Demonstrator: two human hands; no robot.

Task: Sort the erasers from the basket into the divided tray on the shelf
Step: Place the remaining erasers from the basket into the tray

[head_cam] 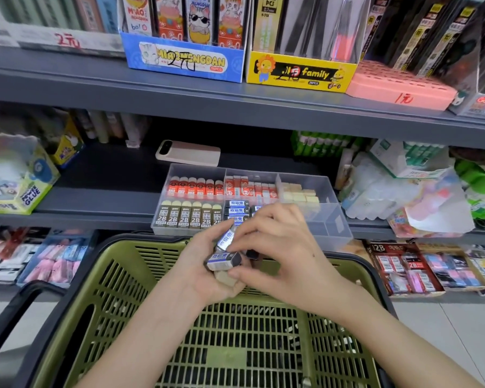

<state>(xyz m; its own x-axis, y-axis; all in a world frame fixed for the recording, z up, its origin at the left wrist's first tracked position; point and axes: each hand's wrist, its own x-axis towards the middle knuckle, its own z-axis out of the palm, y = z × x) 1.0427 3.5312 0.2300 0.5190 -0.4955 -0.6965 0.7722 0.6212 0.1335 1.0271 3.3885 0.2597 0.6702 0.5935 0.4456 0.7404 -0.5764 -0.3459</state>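
My left hand [205, 273] is cupped over the green basket [118, 278] and holds a small pile of erasers: dark ones with blue-white sleeves [223, 260] and a beige one [226, 278]. My right hand [275, 245] reaches over them, its fingertips pinching one blue-white eraser [228, 236]. Just beyond, on the shelf, stands the clear divided tray [331, 231]. Its compartments hold red-sleeved erasers [196, 187], 2B erasers [189, 218], blue-white erasers [237, 210] and plain cream ones [300, 193]. The front right compartment looks empty.
A beige power bank [188, 153] lies on the shelf behind the tray. A glue box [20, 180] stands at left, plastic-wrapped packs [403, 197] at right. Display boxes line the upper shelf [95, 88]. More eraser trays [403, 270] sit on the lower shelf.
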